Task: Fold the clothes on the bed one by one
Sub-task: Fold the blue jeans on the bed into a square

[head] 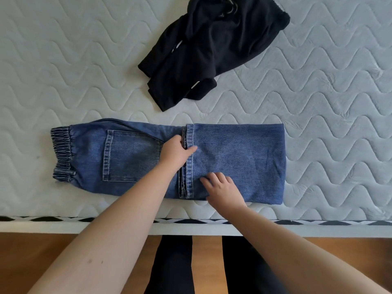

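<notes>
Blue jeans [237, 158] lie flat near the front edge of the mattress, waistband to the left, with the leg ends folded back so their hems meet the middle. My left hand [177, 152] pinches the hem edge there, thumb on top and fingers tucked under the fold. My right hand [221, 187] rests flat on the folded leg part near the front edge, fingers spread. A crumpled black garment [212, 45] lies further back on the bed, apart from the jeans.
The white quilted mattress [74, 60] fills most of the view. Its front edge [63, 224] has a black-and-white trim. Below it are a wooden floor [31, 251] and my dark-clad legs [171, 266].
</notes>
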### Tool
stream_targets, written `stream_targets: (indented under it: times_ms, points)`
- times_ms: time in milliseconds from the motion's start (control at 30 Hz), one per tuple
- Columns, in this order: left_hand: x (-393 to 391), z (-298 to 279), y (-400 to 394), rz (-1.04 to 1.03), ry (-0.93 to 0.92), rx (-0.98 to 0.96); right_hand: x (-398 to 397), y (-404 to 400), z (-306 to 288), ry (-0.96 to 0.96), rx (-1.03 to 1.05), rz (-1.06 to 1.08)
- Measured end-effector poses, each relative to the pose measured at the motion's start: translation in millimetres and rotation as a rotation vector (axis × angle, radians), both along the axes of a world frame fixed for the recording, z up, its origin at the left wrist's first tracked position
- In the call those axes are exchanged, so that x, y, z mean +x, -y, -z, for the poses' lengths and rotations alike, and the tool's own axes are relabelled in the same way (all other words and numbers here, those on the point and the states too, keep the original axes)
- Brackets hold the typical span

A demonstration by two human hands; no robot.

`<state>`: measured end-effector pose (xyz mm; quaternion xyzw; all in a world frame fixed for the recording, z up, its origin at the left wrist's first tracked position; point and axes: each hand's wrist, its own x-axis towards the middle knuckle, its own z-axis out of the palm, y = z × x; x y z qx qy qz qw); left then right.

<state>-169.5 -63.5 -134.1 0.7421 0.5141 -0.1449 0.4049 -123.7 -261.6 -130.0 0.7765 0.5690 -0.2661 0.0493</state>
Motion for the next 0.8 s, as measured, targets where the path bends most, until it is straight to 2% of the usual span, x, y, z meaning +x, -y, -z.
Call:
stream_targets:
  times_ms: [67,267,500,567,633,700,800]
  points:
    - [-4,-1,2,0.044,-0.017,-0.017,-2,-1,-1,-0.023,0.031,0.024]
    - [-15,-5,-3,-0.033,0.063,-0.114,9,3,-4,-0.058,0.265,0.205]
    - [-30,-8,-10,-0.084,0.089,-0.093,40,-3,2,-0.015,0.209,0.303]
    - [-31,-12,-7,-0.129,0.122,0.029,50,-8,4,-0.017,0.176,0.336]
    - [-28,-16,0,-0.091,0.143,0.279,56,-13,8,-0.038,0.141,0.362]
    - [-19,-14,11,0.110,0.175,0.528,56,-17,16,-0.094,0.080,0.353]
    - [-3,1,26,0.509,0.190,0.628,55,-19,27,-0.176,0.027,0.324]
